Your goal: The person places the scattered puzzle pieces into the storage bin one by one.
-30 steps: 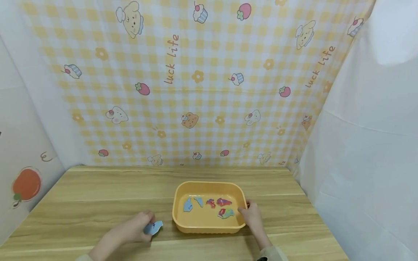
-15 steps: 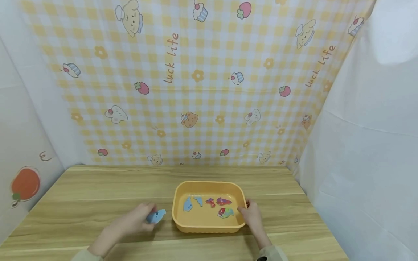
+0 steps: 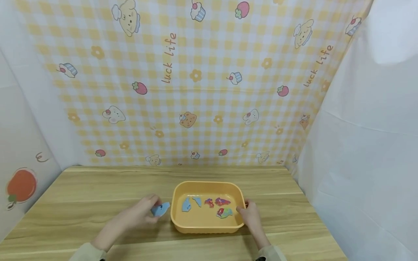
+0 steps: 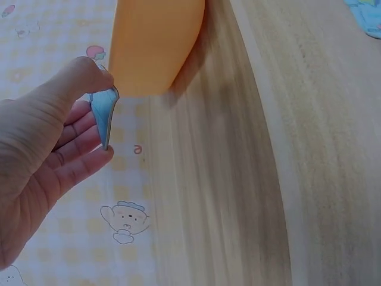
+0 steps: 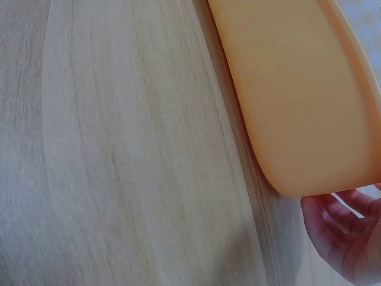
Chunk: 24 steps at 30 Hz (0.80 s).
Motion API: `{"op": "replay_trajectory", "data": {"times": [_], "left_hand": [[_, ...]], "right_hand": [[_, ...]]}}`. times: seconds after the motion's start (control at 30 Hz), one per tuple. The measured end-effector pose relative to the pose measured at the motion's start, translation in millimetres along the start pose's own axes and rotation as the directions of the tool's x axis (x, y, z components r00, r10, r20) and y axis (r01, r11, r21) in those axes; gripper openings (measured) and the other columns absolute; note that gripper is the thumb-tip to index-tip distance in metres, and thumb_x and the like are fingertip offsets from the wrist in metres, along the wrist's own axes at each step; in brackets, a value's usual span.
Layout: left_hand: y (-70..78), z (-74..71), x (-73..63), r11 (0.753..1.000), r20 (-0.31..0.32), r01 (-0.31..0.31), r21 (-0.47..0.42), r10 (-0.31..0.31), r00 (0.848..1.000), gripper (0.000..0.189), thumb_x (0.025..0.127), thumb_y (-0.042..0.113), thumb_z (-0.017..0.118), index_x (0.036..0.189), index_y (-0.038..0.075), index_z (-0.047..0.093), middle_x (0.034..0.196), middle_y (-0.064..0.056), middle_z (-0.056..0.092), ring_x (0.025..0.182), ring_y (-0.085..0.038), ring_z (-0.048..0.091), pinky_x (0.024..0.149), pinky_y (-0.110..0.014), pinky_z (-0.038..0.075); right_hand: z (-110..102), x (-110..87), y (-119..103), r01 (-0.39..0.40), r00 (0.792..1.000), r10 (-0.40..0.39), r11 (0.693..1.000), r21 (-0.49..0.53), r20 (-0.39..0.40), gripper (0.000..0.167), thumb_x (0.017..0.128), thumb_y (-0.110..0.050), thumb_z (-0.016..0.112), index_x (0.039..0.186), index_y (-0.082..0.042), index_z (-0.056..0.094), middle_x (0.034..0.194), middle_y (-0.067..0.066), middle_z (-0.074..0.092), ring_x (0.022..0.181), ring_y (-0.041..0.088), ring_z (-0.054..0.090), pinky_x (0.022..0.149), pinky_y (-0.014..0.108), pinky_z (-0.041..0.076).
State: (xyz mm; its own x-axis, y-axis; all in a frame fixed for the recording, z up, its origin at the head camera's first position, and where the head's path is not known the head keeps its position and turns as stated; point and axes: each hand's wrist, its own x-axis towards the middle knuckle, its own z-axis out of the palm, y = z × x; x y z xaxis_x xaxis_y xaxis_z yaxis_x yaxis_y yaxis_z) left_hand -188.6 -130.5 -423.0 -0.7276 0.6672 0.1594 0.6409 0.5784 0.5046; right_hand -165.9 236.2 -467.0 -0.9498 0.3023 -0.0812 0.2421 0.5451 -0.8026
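Observation:
My left hand (image 3: pixel 142 212) pinches a light-blue flat piece (image 3: pixel 160 209), irregular in outline with a dark marking, just left of a yellow plastic basin (image 3: pixel 205 230). In the left wrist view the piece (image 4: pixel 104 113) is seen nearly edge-on between thumb and fingers. At the basin's right end, my right hand (image 3: pixel 251 217) grips the rim, thumb inside and fingers outside. Inside the basin lie two blue pieces (image 3: pixel 186 205), a small red one (image 3: pixel 209 203), a purple-red one (image 3: pixel 222 201) and a red, yellow and green one (image 3: pixel 224 213).
The basin stands on a wood-grain table (image 3: pixel 107 188). A yellow checked cloth (image 3: pixel 209 137) hangs behind, with white cloth (image 3: pixel 359 152) on the right side. In the left wrist view, part of a blue patterned thing (image 4: pixel 366 16) shows at the top right corner.
My left hand has moved forward and to the right with the blue piece, nearer the basin's left wall. The right hand keeps its grip on the rim.

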Motion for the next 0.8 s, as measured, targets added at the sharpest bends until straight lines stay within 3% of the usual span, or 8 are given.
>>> {"op": "replay_trajectory", "data": {"times": [0.2, 0.6, 0.8], "left_hand": [[3.0, -1.7, 8.4, 0.999, -0.018, -0.032, 0.02, 0.032, 0.999, 0.028, 0.07, 0.006, 0.072, 0.094, 0.004, 0.057, 0.09, 0.001, 0.058, 0.081, -0.011, 0.057, 0.071, -0.021, 0.052], [18.3, 1.0, 31.2, 0.997, 0.005, -0.001, 0.071, 0.001, 1.0, 0.028, 0.072, 0.011, 0.071, 0.096, 0.005, 0.057, 0.092, 0.001, 0.058, 0.085, -0.012, 0.057, 0.074, -0.023, 0.051], [21.1, 3.3, 42.4, 0.999, 0.027, -0.027, 0.03, 0.026, 0.999, 0.027, 0.072, 0.009, 0.071, 0.095, 0.005, 0.057, 0.091, 0.001, 0.057, 0.084, -0.01, 0.055, 0.072, -0.021, 0.05]], "right_hand": [[-0.6, -0.2, -0.6, -0.007, 1.0, 0.007, 1.0, -0.008, 0.007, 0.035, 0.079, -0.004, 0.058, 0.109, 0.014, 0.051, 0.087, 0.02, 0.059, 0.072, 0.021, 0.058, 0.061, 0.031, 0.053], [0.8, 1.7, 1.2, -0.019, 1.0, 0.02, 1.0, -0.008, 0.007, 0.036, 0.08, -0.005, 0.059, 0.11, 0.013, 0.052, 0.088, 0.02, 0.06, 0.073, 0.021, 0.059, 0.062, 0.032, 0.053], [0.6, 3.0, 1.7, -0.02, 1.0, 0.02, 1.0, -0.001, 0.008, 0.036, 0.079, -0.005, 0.059, 0.11, 0.013, 0.052, 0.088, 0.019, 0.06, 0.073, 0.021, 0.059, 0.062, 0.032, 0.053]]}}
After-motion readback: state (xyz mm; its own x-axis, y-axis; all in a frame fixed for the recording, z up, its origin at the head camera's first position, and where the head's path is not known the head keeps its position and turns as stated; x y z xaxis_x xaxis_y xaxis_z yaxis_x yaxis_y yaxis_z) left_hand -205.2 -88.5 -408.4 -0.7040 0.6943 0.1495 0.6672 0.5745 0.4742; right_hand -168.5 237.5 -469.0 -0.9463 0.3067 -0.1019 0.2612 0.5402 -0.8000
